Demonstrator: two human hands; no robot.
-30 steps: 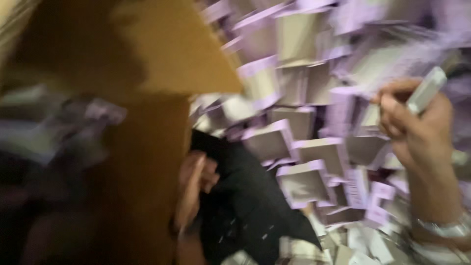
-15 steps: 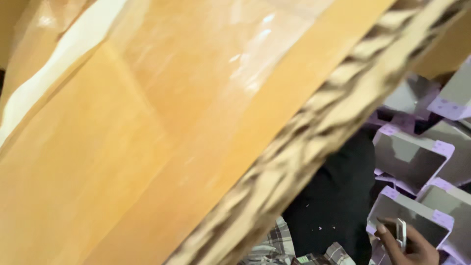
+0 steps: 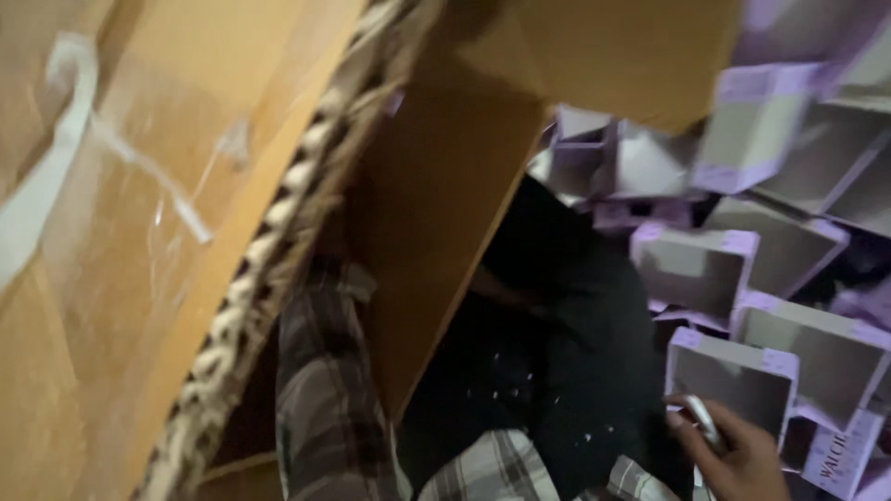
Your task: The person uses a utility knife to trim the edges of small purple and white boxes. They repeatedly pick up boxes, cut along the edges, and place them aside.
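Observation:
My right hand point(image 3: 735, 456) is at the bottom right corner, fingers closed around a small silvery object point(image 3: 705, 419). It is just below an open purple-edged cardboard tray point(image 3: 735, 376). My left hand is hidden; only a plaid sleeve point(image 3: 325, 408) shows, running down between the big cardboard box wall point(image 3: 139, 278) and an inner brown flap point(image 3: 436, 213). A black cloth point(image 3: 575, 353) lies in the middle, between the flap and the trays.
Several open purple-and-grey trays point(image 3: 798, 148) are heaped along the right side. The large brown carton with clear tape point(image 3: 65, 176) fills the left half, its corrugated edge point(image 3: 278, 232) running diagonally. Another brown flap point(image 3: 613, 46) hangs overhead.
The view has swung and pulled back from the carton wall, so the inner flap, plaid sleeve and more trays now show. My right hand stays low at the right, still holding the silvery object.

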